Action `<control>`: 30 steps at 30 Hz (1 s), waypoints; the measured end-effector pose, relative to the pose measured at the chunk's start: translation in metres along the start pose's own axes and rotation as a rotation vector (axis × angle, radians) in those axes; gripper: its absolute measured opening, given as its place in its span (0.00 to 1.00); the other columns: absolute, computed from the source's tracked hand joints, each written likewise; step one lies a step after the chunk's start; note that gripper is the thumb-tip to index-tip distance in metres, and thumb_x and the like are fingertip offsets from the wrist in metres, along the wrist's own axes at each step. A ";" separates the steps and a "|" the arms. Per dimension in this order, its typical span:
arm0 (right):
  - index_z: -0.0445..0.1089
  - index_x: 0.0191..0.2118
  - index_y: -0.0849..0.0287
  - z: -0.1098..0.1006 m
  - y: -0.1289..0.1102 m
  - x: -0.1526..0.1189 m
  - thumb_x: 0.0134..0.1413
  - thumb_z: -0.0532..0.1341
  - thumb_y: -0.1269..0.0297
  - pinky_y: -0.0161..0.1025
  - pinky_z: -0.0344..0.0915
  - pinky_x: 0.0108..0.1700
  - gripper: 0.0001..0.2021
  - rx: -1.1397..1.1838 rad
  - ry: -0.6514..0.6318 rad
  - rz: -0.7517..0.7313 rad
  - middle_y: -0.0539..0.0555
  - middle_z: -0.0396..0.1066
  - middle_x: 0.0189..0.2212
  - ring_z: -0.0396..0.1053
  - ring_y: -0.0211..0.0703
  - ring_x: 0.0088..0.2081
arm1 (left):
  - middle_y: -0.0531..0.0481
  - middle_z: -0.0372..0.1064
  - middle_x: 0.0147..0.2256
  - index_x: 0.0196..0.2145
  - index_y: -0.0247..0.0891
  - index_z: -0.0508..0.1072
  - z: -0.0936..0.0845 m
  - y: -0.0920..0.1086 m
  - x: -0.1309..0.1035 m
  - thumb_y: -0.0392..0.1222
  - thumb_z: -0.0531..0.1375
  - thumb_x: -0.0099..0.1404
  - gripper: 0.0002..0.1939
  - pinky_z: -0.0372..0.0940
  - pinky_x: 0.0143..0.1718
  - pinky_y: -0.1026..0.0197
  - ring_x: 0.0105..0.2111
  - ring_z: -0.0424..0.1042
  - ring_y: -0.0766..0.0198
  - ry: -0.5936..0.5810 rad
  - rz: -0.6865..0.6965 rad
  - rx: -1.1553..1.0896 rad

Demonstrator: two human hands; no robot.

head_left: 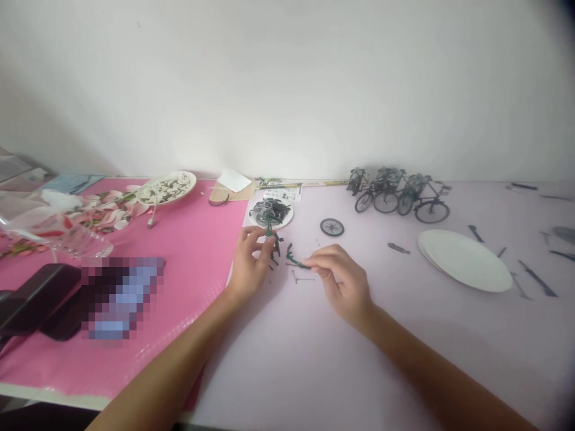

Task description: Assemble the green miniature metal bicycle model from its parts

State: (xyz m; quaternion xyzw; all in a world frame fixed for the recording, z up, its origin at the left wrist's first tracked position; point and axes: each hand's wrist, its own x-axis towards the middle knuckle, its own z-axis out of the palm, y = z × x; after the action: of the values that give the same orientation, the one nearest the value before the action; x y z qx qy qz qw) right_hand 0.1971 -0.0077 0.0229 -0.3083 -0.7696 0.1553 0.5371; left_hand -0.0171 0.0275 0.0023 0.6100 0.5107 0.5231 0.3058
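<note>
My left hand [252, 263] is closed around a dark green model bicycle frame [269, 230], held upright over the table. Part of the frame is hidden by my fingers. In a pinch between thumb and fingertips, my right hand [344, 278] holds a thin, curved dark green bicycle part [294, 258], its far end pointing toward the frame but apart from it. A small T-shaped grey piece [302, 277] lies on the table just below that part. Behind my right hand, a loose spoked wheel [332, 227] lies flat.
Several assembled model bicycles [399, 194] stand near the wall. A plate of dark parts [291, 219] is behind my left hand. To the right are an upturned white oval dish [465, 261] and scattered pieces [538, 278]. A phone [128, 296] lies on the pink cover at left.
</note>
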 end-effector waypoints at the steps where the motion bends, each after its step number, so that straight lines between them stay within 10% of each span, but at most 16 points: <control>1: 0.76 0.49 0.53 0.001 -0.002 -0.001 0.68 0.55 0.77 0.43 0.71 0.38 0.16 0.034 -0.019 0.001 0.55 0.74 0.37 0.72 0.45 0.39 | 0.44 0.64 0.48 0.49 0.41 0.78 0.000 0.000 0.000 0.52 0.60 0.73 0.16 0.77 0.35 0.61 0.36 0.76 0.64 -0.007 -0.002 -0.007; 21: 0.77 0.46 0.54 0.011 0.012 -0.010 0.72 0.56 0.66 0.43 0.70 0.48 0.11 0.193 -0.023 0.315 0.54 0.73 0.41 0.73 0.45 0.45 | 0.42 0.70 0.46 0.49 0.37 0.80 0.000 0.011 -0.004 0.49 0.61 0.72 0.16 0.77 0.39 0.61 0.40 0.76 0.61 -0.219 0.056 -0.016; 30: 0.76 0.52 0.52 0.009 0.011 -0.009 0.73 0.55 0.66 0.43 0.69 0.44 0.13 0.038 -0.099 0.241 0.55 0.69 0.40 0.71 0.44 0.42 | 0.44 0.74 0.40 0.48 0.37 0.82 0.001 0.009 -0.002 0.52 0.63 0.70 0.18 0.75 0.38 0.59 0.35 0.77 0.62 -0.227 -0.024 -0.053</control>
State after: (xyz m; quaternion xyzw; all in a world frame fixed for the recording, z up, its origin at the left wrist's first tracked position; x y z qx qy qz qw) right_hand 0.1947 -0.0041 0.0065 -0.3801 -0.7495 0.2483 0.4818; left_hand -0.0133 0.0228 0.0095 0.6510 0.4660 0.4600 0.3839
